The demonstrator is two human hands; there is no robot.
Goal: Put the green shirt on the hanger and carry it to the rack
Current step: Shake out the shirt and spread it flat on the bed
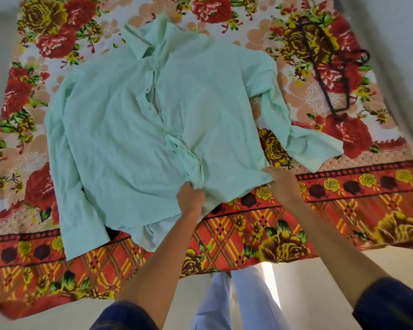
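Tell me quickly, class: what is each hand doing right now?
Left hand: fingers curled, gripping the bottom hem of the pale green cotton button-up shirt.
Right hand: gripping the same shirt's hem, further right.

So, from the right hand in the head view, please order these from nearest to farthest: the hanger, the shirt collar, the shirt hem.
1. Shirt hem: at the right hand itself, held in its grip.
2. Hanger: far right, on the blanket.
3. Shirt collar: far side, up and left.
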